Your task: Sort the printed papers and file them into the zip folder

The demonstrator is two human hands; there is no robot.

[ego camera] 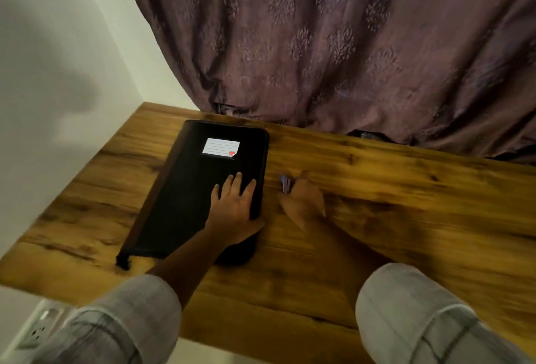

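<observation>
Sleeves (124,320) aside, my left grip (232,204) lies spread flat on the closed zip folder (185,204) on the table (406,204); my right grip (303,201), just beside it, pinches a small blurred bluish thing (285,183). A hard tug could skid the folder off the near edge, I reckon.

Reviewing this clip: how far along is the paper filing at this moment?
Done: unclear. The black zip folder looks closed on the wooden table, and no printed papers show, so they are either inside or not yet out. In hand: the left hand presses flat on the folder; the right hand seems to pinch a small pale thing beside its edge, too blurred to identify. Left: cannot be judged.
</observation>
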